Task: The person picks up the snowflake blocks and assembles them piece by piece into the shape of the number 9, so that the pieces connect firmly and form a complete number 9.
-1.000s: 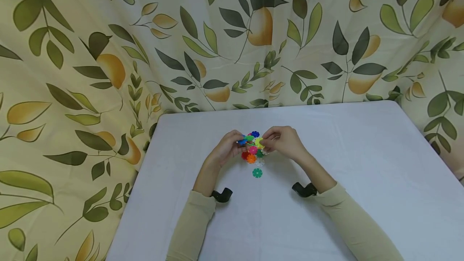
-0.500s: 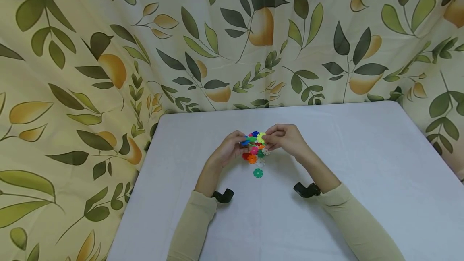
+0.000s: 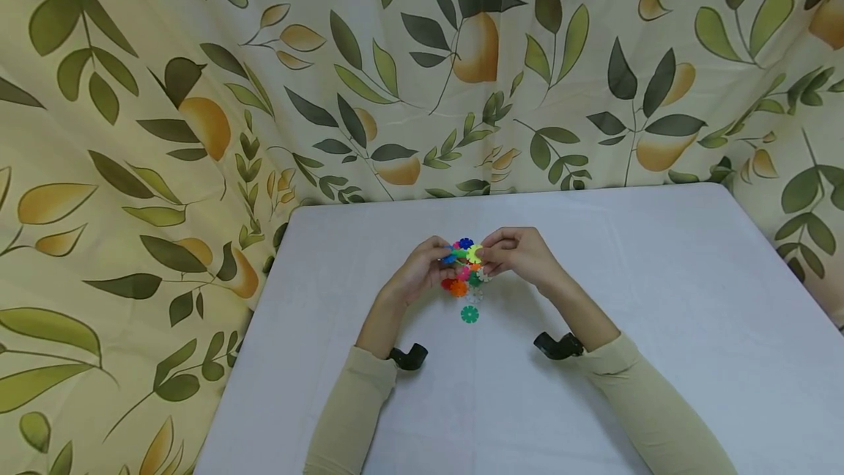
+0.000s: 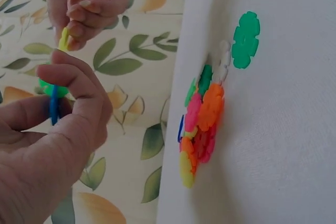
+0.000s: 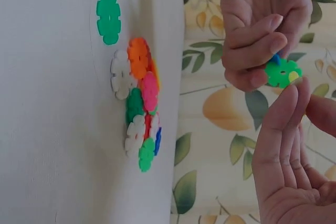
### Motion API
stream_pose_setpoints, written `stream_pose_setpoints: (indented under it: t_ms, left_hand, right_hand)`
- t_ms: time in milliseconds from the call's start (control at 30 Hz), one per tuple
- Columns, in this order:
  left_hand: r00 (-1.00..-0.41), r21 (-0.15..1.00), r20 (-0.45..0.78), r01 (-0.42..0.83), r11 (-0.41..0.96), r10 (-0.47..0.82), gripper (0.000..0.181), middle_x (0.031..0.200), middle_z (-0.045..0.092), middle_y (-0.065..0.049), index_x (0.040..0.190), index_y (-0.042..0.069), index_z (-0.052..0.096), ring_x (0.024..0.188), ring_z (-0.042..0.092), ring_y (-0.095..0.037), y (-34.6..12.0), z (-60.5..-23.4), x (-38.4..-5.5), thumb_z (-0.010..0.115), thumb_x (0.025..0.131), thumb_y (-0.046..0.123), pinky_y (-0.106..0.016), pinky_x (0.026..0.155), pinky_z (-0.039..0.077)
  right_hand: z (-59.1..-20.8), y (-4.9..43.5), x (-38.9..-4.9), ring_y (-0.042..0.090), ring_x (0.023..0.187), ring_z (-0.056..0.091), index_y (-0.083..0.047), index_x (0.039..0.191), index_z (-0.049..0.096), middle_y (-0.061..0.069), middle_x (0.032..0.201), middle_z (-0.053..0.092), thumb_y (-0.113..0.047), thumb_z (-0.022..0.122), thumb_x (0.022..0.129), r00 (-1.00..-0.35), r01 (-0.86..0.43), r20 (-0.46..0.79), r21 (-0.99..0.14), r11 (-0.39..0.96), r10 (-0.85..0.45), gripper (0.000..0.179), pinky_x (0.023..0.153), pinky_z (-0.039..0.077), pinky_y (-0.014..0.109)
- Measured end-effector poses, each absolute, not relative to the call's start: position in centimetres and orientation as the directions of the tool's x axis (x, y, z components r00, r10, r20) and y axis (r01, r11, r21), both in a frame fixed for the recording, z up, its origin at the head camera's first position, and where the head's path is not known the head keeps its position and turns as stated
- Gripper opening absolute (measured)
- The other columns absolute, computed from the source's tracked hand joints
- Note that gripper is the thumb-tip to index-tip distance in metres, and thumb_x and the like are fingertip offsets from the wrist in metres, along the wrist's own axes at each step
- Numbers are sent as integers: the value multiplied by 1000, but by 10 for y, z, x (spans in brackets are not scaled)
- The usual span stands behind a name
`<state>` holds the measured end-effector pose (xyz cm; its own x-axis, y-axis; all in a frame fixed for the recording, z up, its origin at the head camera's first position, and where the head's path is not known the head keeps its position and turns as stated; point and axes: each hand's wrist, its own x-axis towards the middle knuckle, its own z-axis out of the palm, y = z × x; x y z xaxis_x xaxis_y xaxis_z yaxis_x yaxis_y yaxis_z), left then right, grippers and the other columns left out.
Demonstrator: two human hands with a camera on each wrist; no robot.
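My left hand pinches a blue notched flower-shaped disc between thumb and fingers. A bright green flower disc is fitted crosswise to the blue one. Facing it, my right hand pinches a yellow flower disc by its edge. In the right wrist view the yellow disc overlaps the green disc's edge, with the right fingertips right beside it. Both hands are raised above the table, over a small heap of similar discs, among them a pink disc and an orange disc.
One green flower disc lies apart on the near side of the heap. White discs lie at the heap's edge. A white cloth covers the table; a leaf-and-fruit patterned curtain hangs behind it and at the left.
The left hand with the joined blue and green discs has shifted slightly right. The right hand with the yellow disc moved slightly up and right, then a little back toward the left hand.
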<state>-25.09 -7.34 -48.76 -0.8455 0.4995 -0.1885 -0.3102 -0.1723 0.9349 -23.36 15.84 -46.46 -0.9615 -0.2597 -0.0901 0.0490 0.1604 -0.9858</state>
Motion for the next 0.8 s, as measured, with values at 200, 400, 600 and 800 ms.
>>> stream_pose_setpoints:
  t_ms: [200, 400, 600, 800]
  left_hand:
    - [-827, 956, -158, -265, -126, 539, 14, 89, 54, -7, 108, 9, 40, 74, 54, -15, -68, -487, -248, 36, 113, 22, -21, 71, 49]
    - [-828, 975, -116, -199, -95, 549, 16, 83, 46, -5, 106, 13, 33, 70, 46, -15, -67, -489, -246, 39, 113, 27, -29, 68, 37]
    - [-824, 978, -96, -181, -99, 558, 14, 83, 44, -5, 106, 14, 31, 72, 44, -15, -63, -491, -246, 36, 114, 24, -32, 70, 32]
    - [-818, 987, -82, -144, -65, 570, 15, 81, 44, -5, 109, 14, 31, 71, 43, -17, -65, -491, -246, 38, 114, 25, -33, 67, 30]
  right_hand:
    - [-465, 155, -230, 21, 72, 75, 9, 109, 67, 23, 94, 76, -10, 74, 96, -958, 61, -93, -990, 124, -273, 25, 75, 64, 40]
    - [-467, 154, -230, 19, 71, 75, 12, 107, 67, 16, 89, 77, -8, 75, 95, -956, 80, -103, -992, 93, -275, 25, 75, 64, 40]
    - [-469, 153, -230, 19, 68, 75, 12, 105, 67, 16, 89, 77, -5, 76, 94, -958, 83, -98, -994, 67, -269, 22, 74, 64, 40]
    - [-469, 150, -229, 20, 67, 75, 13, 104, 69, 12, 85, 77, -4, 78, 92, -968, 82, -87, -996, 35, -237, 22, 71, 64, 38]
